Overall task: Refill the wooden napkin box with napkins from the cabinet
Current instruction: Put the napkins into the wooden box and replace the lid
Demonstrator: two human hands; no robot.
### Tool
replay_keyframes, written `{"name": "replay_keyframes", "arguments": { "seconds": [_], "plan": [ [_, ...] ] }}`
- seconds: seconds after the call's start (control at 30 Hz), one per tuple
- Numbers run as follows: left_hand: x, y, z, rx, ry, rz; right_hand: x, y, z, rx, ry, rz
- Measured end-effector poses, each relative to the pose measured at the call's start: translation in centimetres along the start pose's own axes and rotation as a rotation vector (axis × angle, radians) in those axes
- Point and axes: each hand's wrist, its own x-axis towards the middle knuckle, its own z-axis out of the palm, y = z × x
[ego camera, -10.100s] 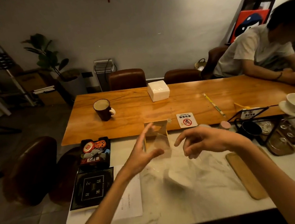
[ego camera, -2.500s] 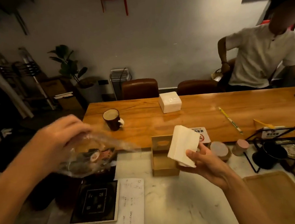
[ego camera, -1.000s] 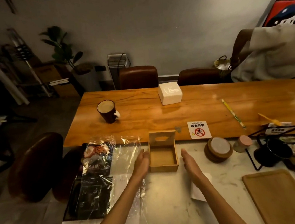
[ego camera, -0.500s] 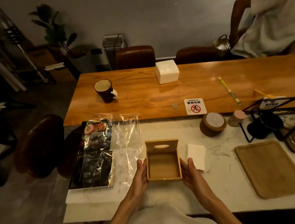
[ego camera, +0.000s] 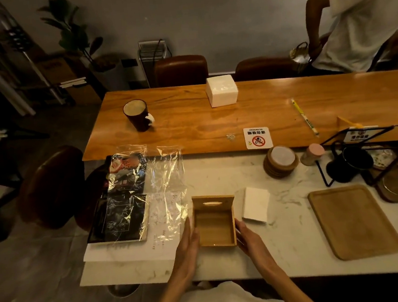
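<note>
The wooden napkin box [ego camera: 214, 226] stands open and empty on the white marble counter [ego camera: 288, 244], its slotted lid [ego camera: 212, 203] tipped up at the far side. My left hand [ego camera: 188, 248] lies flat against the box's left wall. My right hand [ego camera: 248, 239] presses its right wall, so both hands hold the box between them. A small stack of white napkins [ego camera: 255, 205] lies on the counter just right of the box. The clear plastic wrapper [ego camera: 166, 189] lies spread out to the left.
A wooden tray [ego camera: 353, 221] sits at the right, with stacked coasters [ego camera: 281, 165] and a black drip stand [ego camera: 348, 164] behind it. Left are a black book [ego camera: 117, 220] and papers. The wooden table beyond holds a mug [ego camera: 138, 115] and a wrapped napkin pack [ego camera: 222, 93]. A person stands far right.
Both hands have drawn the box towards me along the counter and stay on its sides. The napkin stack, earlier in my right hand, lies beside the box.
</note>
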Motion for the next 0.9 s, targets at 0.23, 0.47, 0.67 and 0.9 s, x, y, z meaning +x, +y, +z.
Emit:
{"name": "replay_keyframes", "arguments": {
  "seconds": [0.23, 0.47, 0.67, 0.9],
  "plan": [
    [-4.1, 4.2, 8.8, 0.048, -0.063, 0.227, 8.1, -3.1, -8.3, -0.679, 0.395, -0.296],
    [4.2, 3.4, 18.1, -0.424, 0.095, -0.471, 15.4, -5.3, -12.0, -1.010, -0.059, 0.135],
    [5.1, 0.7, 17.2, -0.218, 0.057, -0.387, 11.6, -1.3, -15.5, -0.890, -0.154, 0.299],
    [3.9, -1.8, 16.9, 0.286, -0.214, 0.074, 3.5, 6.3, -17.0, -0.326, 0.035, -0.206]
  ]
}}
